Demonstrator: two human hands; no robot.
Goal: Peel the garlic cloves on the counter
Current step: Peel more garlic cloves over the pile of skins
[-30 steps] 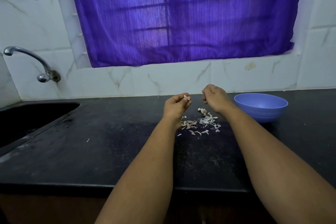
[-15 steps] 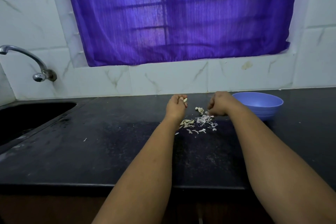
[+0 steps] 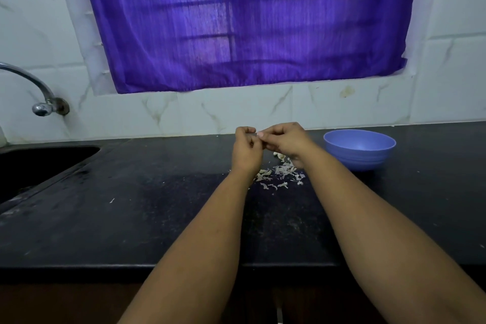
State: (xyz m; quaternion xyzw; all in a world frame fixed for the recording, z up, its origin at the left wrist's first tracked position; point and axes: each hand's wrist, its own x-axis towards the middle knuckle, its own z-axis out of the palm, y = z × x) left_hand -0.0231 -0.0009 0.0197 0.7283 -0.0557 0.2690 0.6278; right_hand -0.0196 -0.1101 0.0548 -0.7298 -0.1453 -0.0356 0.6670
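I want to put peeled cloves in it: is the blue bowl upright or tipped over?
Upright. The blue bowl stands on the counter with its round opening facing up. Its visible inside looks empty.

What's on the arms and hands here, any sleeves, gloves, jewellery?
Nothing worn that shows. Both forearms are bare from the bottom of the picture up to the wrists: no sleeves, no watch or bracelet. The left hand and right hand are ungloved, and no rings can be made out, though the fingers are small and partly hidden.

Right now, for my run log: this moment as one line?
left hand + right hand: pinching garlic clove | peels: on counter | bowl: right
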